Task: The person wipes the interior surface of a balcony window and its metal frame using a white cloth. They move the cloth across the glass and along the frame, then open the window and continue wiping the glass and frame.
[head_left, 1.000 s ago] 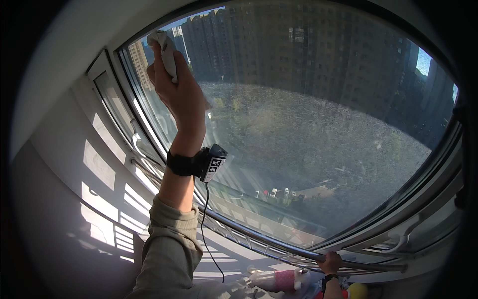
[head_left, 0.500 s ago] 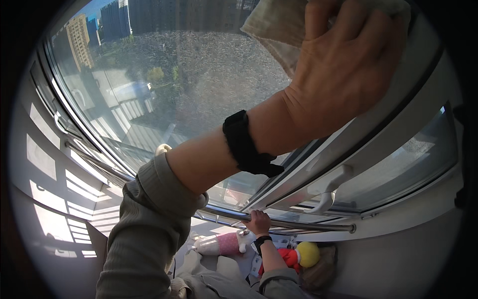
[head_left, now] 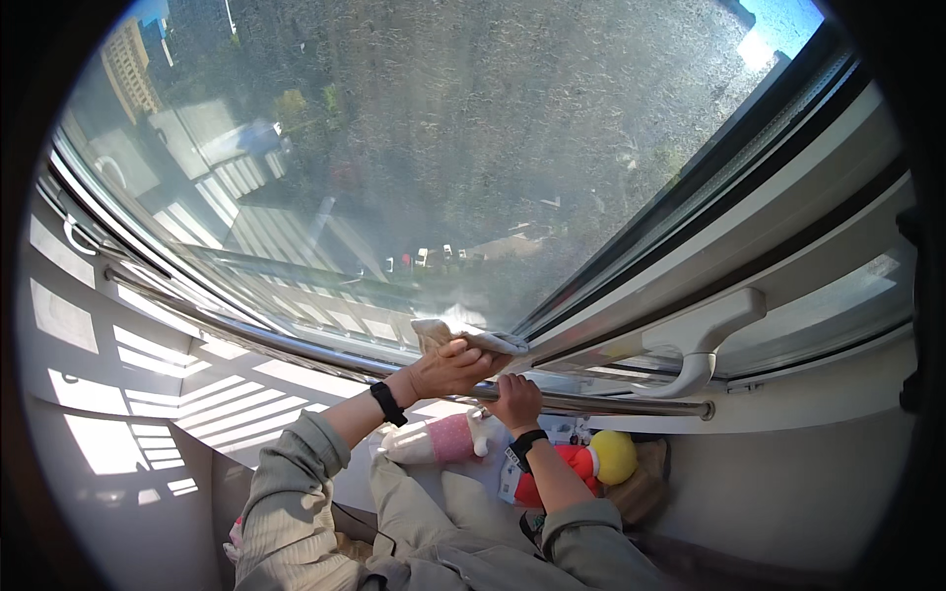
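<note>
A pale beige cloth (head_left: 471, 337) is pressed by my left hand (head_left: 455, 368) against the bottom of a large window pane (head_left: 443, 167), close to its lower right corner. The fingers of that hand are bent over the cloth, and part of it is hidden beneath them. Just to the right, my right hand (head_left: 516, 401) is wrapped around a metal rail (head_left: 601, 404) that runs along below the window. Hazy marks and streaks show on the glass.
A white window handle (head_left: 698, 345) juts out from the frame at the right. Below the rail lie a plush toy in pink (head_left: 451, 437), another toy with a yellow head (head_left: 613, 456) and a brown bag (head_left: 645, 483). Striped sunlight falls on the left wall (head_left: 89, 394).
My left hand has come down with the cloth, from the upper right of the window to its bottom edge. My right hand stays on the rail. The view has shifted slightly.
</note>
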`<action>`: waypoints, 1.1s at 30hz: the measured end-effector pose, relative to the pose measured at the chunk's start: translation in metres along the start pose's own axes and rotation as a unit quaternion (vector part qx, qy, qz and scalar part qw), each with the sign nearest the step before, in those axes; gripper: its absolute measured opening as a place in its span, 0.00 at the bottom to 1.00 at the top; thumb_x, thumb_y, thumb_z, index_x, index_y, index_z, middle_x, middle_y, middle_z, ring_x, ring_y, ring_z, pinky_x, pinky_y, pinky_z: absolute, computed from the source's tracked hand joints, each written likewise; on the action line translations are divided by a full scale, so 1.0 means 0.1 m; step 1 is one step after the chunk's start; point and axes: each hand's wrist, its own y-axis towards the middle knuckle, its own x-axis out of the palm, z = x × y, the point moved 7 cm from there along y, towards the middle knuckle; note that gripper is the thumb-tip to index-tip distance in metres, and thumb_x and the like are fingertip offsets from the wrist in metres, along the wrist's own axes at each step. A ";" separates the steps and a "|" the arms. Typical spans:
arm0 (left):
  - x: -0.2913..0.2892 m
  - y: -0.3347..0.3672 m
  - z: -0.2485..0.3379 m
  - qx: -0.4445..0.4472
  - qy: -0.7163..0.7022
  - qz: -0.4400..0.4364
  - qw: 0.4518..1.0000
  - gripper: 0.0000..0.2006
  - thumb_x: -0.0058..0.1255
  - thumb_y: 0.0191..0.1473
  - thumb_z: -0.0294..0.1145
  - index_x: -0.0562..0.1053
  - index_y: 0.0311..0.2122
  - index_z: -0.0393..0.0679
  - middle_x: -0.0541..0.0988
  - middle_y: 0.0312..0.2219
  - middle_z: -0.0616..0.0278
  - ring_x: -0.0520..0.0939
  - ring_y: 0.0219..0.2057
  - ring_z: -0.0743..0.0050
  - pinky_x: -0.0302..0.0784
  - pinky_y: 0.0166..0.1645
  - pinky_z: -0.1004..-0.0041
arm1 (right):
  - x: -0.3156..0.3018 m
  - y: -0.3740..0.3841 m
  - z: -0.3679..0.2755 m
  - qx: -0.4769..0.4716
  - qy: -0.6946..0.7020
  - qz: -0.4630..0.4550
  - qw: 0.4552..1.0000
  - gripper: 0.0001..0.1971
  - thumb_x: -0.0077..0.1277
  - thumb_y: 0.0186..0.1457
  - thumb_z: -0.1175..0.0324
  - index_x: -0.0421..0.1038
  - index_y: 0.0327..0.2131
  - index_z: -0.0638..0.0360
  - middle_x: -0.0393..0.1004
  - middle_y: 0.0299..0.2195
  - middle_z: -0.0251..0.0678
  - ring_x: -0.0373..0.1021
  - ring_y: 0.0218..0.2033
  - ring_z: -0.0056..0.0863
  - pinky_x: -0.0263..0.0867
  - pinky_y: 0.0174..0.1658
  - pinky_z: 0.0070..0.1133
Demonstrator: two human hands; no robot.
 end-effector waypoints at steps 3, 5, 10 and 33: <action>0.45 -0.40 0.14 0.060 -0.137 -0.207 0.967 0.27 0.47 0.47 0.34 0.68 0.57 0.46 0.67 0.34 0.69 0.70 0.43 0.77 0.67 0.46 0.76 | -0.02 0.01 0.00 0.003 0.005 0.005 1.000 0.22 0.65 0.33 0.48 0.65 0.21 0.50 0.68 0.20 0.31 0.69 0.23 0.33 0.66 0.26 0.29; 0.28 -0.32 -0.04 0.004 -0.158 -0.116 0.981 0.28 0.48 0.48 0.34 0.66 0.58 0.45 0.68 0.34 0.69 0.72 0.40 0.78 0.69 0.43 0.76 | -0.02 0.02 0.00 0.002 -0.007 0.000 1.000 0.23 0.65 0.34 0.47 0.65 0.21 0.51 0.68 0.20 0.32 0.69 0.23 0.33 0.66 0.26 0.29; -0.26 0.10 -0.36 -0.071 -0.119 -0.012 0.990 0.27 0.50 0.49 0.31 0.67 0.58 0.46 0.68 0.36 0.69 0.73 0.39 0.79 0.68 0.44 0.75 | -0.04 0.03 -0.02 -0.003 0.008 0.019 1.000 0.23 0.65 0.34 0.46 0.65 0.21 0.52 0.69 0.21 0.33 0.70 0.24 0.35 0.67 0.28 0.30; -0.41 -0.35 0.32 -0.609 -0.778 0.074 0.138 0.16 0.54 0.58 0.35 0.72 0.49 0.37 0.78 0.38 0.63 0.79 0.37 0.78 0.75 0.41 0.76 | -1.67 -0.16 -0.95 0.083 0.390 0.158 0.903 0.56 0.60 0.44 0.37 0.40 0.67 0.53 0.38 0.66 0.57 0.39 0.68 0.53 0.42 0.65 0.45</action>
